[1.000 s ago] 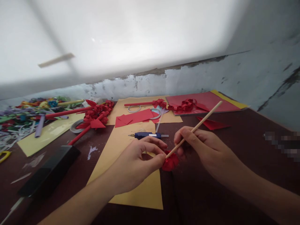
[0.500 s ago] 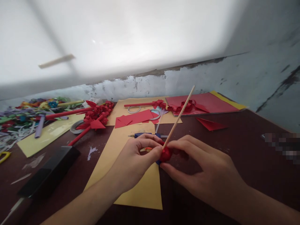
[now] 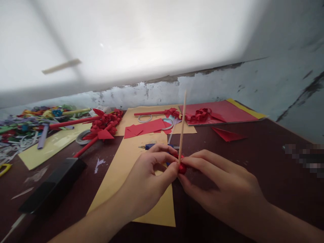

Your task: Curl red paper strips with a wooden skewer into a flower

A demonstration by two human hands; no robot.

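A thin wooden stick [image 3: 182, 130] stands almost upright between my two hands, its lower end in a small rounded red paper piece [image 3: 182, 168]. With thumb and fingertips, my left hand [image 3: 149, 179] pinches the stick's base from the left. My right hand [image 3: 224, 180] is closed on the red paper from the right. Fingers hide part of the paper, so I cannot tell exactly how it wraps the stick. Just behind my left fingers lies a blue glue gun [image 3: 151, 146], partly covered by them.
Red paper flowers [image 3: 105, 126] lie left on a tape roll [image 3: 82, 137], near a black box [image 3: 54, 184]. Paper scraps [image 3: 19, 126] pile at far left. Tan paper [image 3: 154, 216] runs beneath my hands; red strips [image 3: 148, 128] and a red folder [image 3: 227, 111] lie behind.
The stick has swung from a rightward lean to nearly upright. My fingers have closed in around the red paper, and less of it shows.
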